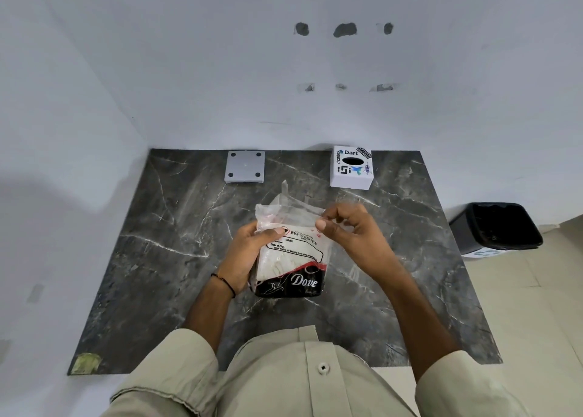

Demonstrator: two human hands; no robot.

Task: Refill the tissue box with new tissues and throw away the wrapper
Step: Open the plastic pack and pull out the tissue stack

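Thin clear plastic wrapper [291, 216], glossy and crinkled, covers soft white paper tissues [276, 259]. The table [157, 259] is smooth dark grey stone-look with white veins. Far right, the tissue box [350, 180] looks matt white. Far left lies a matt grey plate [244, 165].

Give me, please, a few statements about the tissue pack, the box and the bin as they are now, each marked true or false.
1. The left hand grips the tissue pack by its side. True.
2. The right hand lies flat on the table. False: it pinches the pack's clear wrapper near the top.
3. The tissue box stands at the table's far edge, untouched. True.
4. The bin stands on the table. False: it stands on the floor, to the right.
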